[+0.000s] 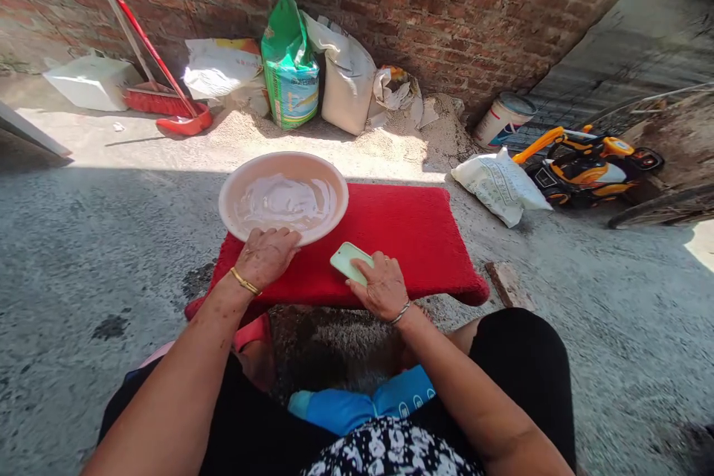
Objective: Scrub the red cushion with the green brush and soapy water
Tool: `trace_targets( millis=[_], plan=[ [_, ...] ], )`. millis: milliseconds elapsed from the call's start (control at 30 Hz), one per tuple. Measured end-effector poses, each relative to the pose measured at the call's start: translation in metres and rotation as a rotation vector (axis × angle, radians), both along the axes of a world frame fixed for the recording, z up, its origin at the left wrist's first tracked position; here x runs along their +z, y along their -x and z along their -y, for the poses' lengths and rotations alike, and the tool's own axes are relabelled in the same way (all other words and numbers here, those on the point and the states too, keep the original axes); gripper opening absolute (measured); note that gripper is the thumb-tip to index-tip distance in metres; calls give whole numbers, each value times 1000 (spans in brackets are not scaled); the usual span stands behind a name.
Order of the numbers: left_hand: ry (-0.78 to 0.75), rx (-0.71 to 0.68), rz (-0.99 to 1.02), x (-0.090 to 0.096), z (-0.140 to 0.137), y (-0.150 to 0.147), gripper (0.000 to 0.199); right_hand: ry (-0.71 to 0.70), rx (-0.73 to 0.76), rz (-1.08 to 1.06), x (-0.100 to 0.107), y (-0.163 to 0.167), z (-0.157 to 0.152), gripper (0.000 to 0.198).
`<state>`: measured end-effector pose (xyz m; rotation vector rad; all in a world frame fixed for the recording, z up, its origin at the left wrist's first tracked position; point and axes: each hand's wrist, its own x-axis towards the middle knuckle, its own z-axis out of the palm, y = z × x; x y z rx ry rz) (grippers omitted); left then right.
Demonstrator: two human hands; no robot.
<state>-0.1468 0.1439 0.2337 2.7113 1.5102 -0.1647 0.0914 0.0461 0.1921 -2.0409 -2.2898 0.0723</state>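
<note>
A pale pink basin [284, 232] of water stands on the left part of a bench or stool top covered in red cloth [413, 238]. My left hand [268, 256] grips the near rim of this basin, fingers curled over it. In my right hand [384, 284] is a pale green scrubbing brush [350, 260], held by its back against the red cloth. Its underside is hidden, so no bristles show. The cloth hangs a little over the front edge, close to my knees.
Along the brick wall stand a green bag [290, 82], a white sack [346, 78], a red dustpan [187, 123] and a white box [92, 82]. To the right are a bucket [502, 120], a white bag [502, 184] and a toy excavator [591, 167]. A brick [509, 284] lies beside the bench.
</note>
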Motion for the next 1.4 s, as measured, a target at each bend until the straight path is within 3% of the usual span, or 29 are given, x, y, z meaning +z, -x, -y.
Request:
trace_targets(
  millis=[100,167,267,333,400,567,667,733,800,900,967,1033,1200,1400],
  plan=[
    [5,-11,32,0,1,-3,27,51,-27,-10,-8,-10,-10,45],
    [2,-19,53,-1,3,-5,30,108,-176,19,-7,-56,-2,45],
    [-2,-19,44,-2,5,-9,29,181,-537,109,1,-138,13,49],
    [-3,-15,22,-4,5,-10,29,168,-671,180,7,-166,16,53],
    [-7,-14,5,-6,4,-11,29,102,-616,216,13,-160,10,53],
    [-14,13,-14,-11,2,-11,27,-58,-24,134,9,-60,-20,45],
    [8,25,3,-11,3,-7,29,-57,176,114,-1,-39,-35,42],
    [36,13,113,-10,1,-3,35,-2,140,124,-8,-59,-42,42],
    [63,20,315,-8,-4,2,38,66,3,123,-12,-94,-47,44],
    [65,187,514,-7,-22,6,39,112,-185,107,-12,-142,-50,47],
    [85,363,420,-8,-38,4,38,98,-231,83,-9,-158,-48,47],
    [151,455,262,-8,-54,-1,34,88,-223,46,-6,-161,-44,47],
    [274,421,154,6,-74,-23,19,65,-156,55,-1,-154,-38,44],
    [384,321,265,31,-81,-66,31,16,-164,60,9,-161,-38,42]
  ],
)
